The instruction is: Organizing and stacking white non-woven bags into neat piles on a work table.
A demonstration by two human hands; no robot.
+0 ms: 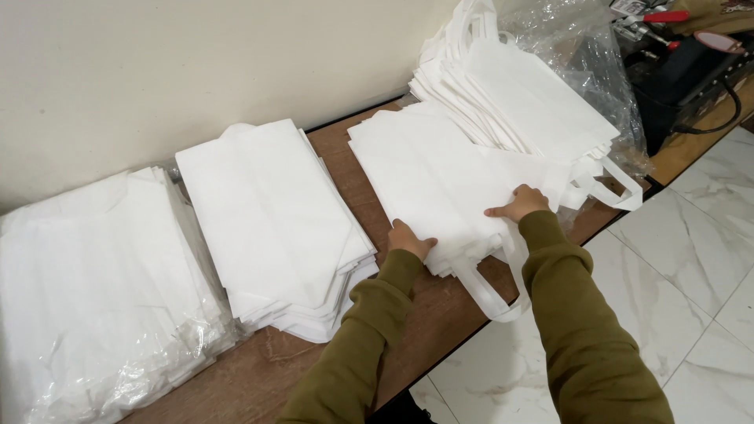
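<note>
A stack of flat white fabric bags (428, 177) lies on the brown wooden table (440, 314). My left hand (410, 238) grips the stack's near left corner, fingers tucked at its edge. My right hand (518, 201) presses on the stack's near right edge, fingers curled over the top bag. White loop handles (491, 294) hang off the table's front edge below my hands. Both arms wear olive green sleeves.
Another stack of white bags (271, 220) lies to the left, and a plastic-wrapped pile (94, 290) at far left. A taller slanted pile (518, 94) with clear plastic wrap (585, 55) sits at the back right. A dark machine (691, 71) stands at right. Marble floor (691, 259) lies below.
</note>
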